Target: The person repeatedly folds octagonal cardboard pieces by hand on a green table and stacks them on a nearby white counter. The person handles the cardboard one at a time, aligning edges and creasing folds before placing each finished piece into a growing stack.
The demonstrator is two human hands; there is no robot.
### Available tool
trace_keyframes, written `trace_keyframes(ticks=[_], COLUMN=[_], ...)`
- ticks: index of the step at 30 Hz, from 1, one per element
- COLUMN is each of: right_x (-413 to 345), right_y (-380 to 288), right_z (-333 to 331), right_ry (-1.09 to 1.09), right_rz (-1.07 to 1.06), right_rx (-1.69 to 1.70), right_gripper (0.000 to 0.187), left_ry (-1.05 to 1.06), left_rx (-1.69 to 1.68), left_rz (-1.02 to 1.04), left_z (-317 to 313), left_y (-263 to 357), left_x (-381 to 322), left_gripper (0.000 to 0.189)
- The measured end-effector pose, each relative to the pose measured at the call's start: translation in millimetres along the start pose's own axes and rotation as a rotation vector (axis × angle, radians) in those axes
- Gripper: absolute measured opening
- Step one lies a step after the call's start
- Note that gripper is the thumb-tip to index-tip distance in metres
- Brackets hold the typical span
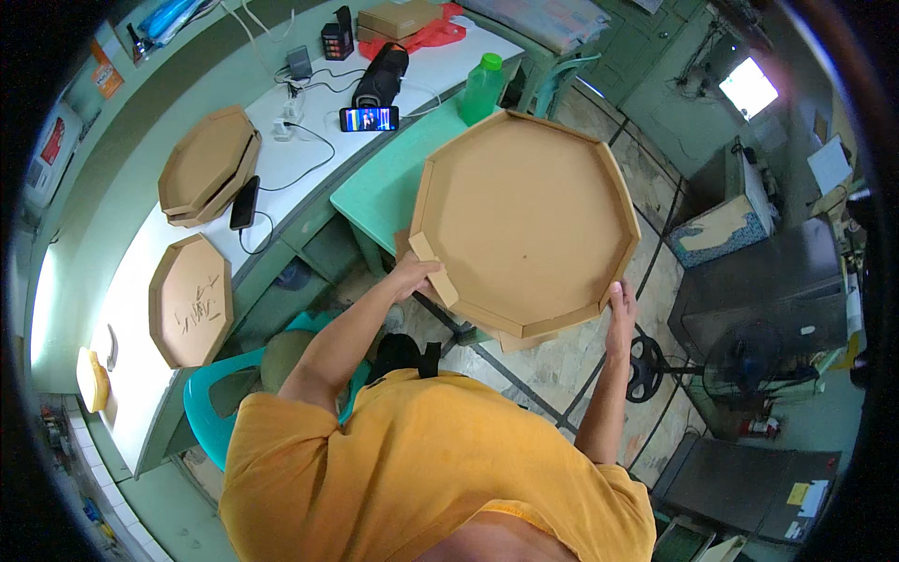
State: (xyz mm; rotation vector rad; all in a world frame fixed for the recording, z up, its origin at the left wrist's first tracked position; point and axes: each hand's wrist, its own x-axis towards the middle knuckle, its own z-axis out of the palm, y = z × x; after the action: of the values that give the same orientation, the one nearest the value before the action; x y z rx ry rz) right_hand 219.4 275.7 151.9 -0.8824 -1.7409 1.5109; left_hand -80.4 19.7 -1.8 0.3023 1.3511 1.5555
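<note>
A large octagonal cardboard tray (527, 218) with low folded walls is held up in front of me, over the green table and the tiled floor. My left hand (414, 275) grips its lower left corner, where a wall flap (433, 270) stands out from the side. My right hand (621, 316) holds the lower right edge, thumb on the rim. Part of another cardboard piece (527, 342) shows beneath the tray. On the white counter at left lie stacked octagonal cardboard trays (207, 165) and a separate tray (189, 302) with small cardboard scraps inside.
The green table (379, 190) carries a green bottle (482, 90). On the white counter (302, 165) are a lit phone (369, 119), a dark phone (244, 204), cables and a black flashlight-like item (381, 74). A teal chair (211, 393) stands at left, a fan (741, 358) at right.
</note>
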Motion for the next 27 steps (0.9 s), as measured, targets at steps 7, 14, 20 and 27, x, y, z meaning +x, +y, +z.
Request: trace_keyframes(ticks=[7, 14, 20, 27], right_x=[-47, -46, -47, -29], right_y=[12, 14, 19, 50], right_z=[34, 28, 45, 33], right_ry=[0.210, 0.371, 0.360, 0.383], right_rz=[-0.143, 0.023, 0.012, 0.237], right_rx=[0.230, 0.349, 0.357, 0.353], right_gripper=[0.031, 0.026, 0.027, 0.027], left_ry=[0.312, 0.050, 0.451, -0.108], left_rx=[0.594, 0.330, 0.778, -0.280], left_rz=[0.283, 0.219, 0.335, -0.099], left_z=[18, 22, 30, -21], left_y=[0, 22, 23, 38], left_x=[20, 8, 8, -9], left_gripper=[0.034, 0.042, 0.037, 0.035])
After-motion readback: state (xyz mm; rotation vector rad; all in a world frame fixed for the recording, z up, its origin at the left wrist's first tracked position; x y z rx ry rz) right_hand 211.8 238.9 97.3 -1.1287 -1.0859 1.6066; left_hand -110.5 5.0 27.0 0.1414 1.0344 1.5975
